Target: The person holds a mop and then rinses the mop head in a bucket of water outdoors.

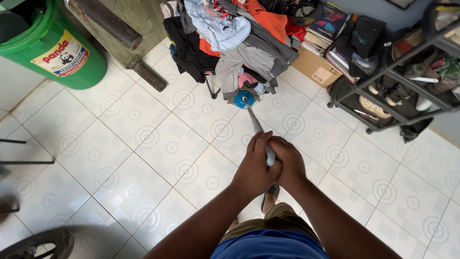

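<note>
One mop point(245, 100) — two hands: left hand point(255, 168), right hand point(286, 163).

A green plastic bin point(52, 45) with a white label stands at the far left on the white patterned tile floor point(143, 144), beside a dark wooden beam point(115, 33) lying along the far wall. Far in the middle a heap of clothes point(230, 38) hangs over a rack, with a cardboard box point(314, 67) and stacked books point(326, 29) to its right. A black wheeled shelf point(402, 81) holding shoes stands at the far right, and a tyre point(40, 244) shows at the near left corner
</note>
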